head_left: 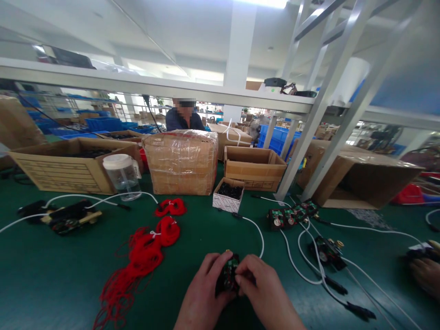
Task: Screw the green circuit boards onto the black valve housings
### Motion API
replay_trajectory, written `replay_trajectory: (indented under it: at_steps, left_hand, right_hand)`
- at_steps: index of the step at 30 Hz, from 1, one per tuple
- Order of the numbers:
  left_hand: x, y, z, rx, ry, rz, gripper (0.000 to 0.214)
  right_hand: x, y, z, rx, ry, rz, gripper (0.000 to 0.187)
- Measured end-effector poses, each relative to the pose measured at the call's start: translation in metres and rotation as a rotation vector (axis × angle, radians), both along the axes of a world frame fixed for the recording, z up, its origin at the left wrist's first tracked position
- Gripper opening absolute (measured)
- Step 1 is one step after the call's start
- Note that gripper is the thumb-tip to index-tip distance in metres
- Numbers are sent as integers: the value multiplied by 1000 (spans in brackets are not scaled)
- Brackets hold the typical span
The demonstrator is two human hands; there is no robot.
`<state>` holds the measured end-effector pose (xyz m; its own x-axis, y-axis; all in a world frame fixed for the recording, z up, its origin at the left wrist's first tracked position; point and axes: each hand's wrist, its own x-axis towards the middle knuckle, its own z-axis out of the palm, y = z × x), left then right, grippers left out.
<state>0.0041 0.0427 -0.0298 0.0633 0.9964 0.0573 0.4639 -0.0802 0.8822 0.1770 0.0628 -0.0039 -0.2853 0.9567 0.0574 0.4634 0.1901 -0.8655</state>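
Green matting is covering the table [51,275] in a bright workshop, with a white frame [319,114] rising over it. At six o'clock, close to the near edge, the left hand [202,293] and the right hand [264,293] are meeting around a small dark board [228,275]. The left hand is gripping it from the nine o'clock side with its fingers curled around it. The right hand is pinching its three o'clock edge with bent fingers. The board is sitting between both palms, and I cannot tell whether it is touching the table. A white cable [257,231] is curving away from it toward twelve o'clock. Red thread [144,254] is lying in loose bundles at ten o'clock of the hands. Farther off at twelve o'clock a small box [227,197] of dark parts is sitting, with a wrapped carton [182,160] behind it at eleven and a clear jug [123,176] beside that. More boards [292,215] are lying at two o'clock. At three o'clock another person's hand [426,272] is resting on the table.
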Motion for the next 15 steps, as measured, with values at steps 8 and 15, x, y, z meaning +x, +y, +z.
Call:
replay_trajectory:
  at_steps: [8,15]
  left_hand:
    - [0,2,5,23,-22,17,66]
    - [0,2,5,25,-9,14,66]
  right_hand:
    - [-3,6,7,-70,-15,1,15]
    - [-6,-2,-13,-98,101,-96,9]
